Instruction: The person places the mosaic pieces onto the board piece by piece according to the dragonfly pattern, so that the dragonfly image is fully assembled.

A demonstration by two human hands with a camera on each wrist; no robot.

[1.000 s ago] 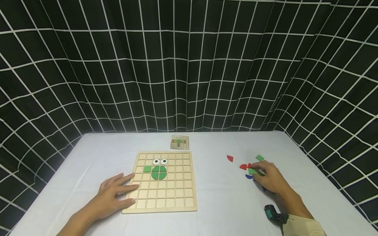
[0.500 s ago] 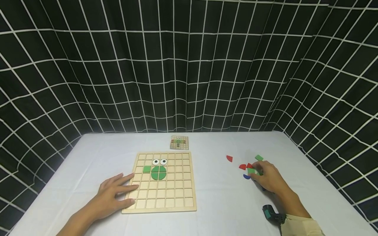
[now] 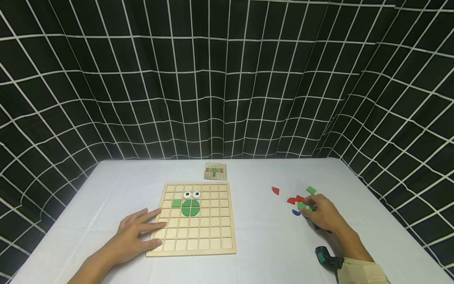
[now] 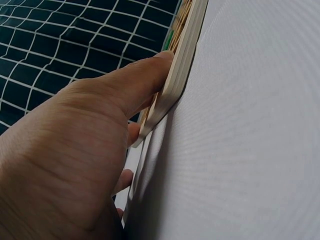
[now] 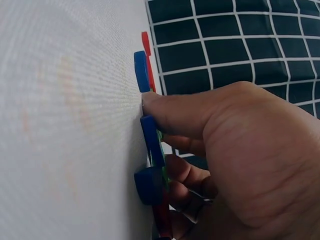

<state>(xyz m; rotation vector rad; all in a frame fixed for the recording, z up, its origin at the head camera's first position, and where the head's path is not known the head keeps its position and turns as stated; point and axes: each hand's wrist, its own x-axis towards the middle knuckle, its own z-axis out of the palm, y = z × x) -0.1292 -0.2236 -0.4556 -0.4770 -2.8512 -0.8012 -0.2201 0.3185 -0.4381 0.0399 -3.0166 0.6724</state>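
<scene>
Resting L hand (image 3: 136, 236), fingers spread, on wooden grid board (image 3: 204, 244) at its 8–9 o'clock rim; board placed at 7 o'clock in head view, on white tablecloth (image 3: 262, 236). On it: green quarter-circle tiles (image 3: 195, 212) (4 pcs, making a full disc), w/ 2 googly-eye discs (image 3: 187, 195) at disc's 12 & green square tile (image 3: 176, 203) just beside, 9–10.

Holding R hand (image 3: 323, 213) low among loose pcs, 4 o'clock in head view; thumb & fingers bent about second green square (image 3: 302, 205), can't tell if pinching it. Around R hand: third green square (image 3: 311, 190) at 11, blue half-disc (image 3: 296, 212) at 9, red tiles (image 3: 291, 200) approx. 10. Pattern card (image 3: 215, 171) at board's 1 o'clock.
</scene>
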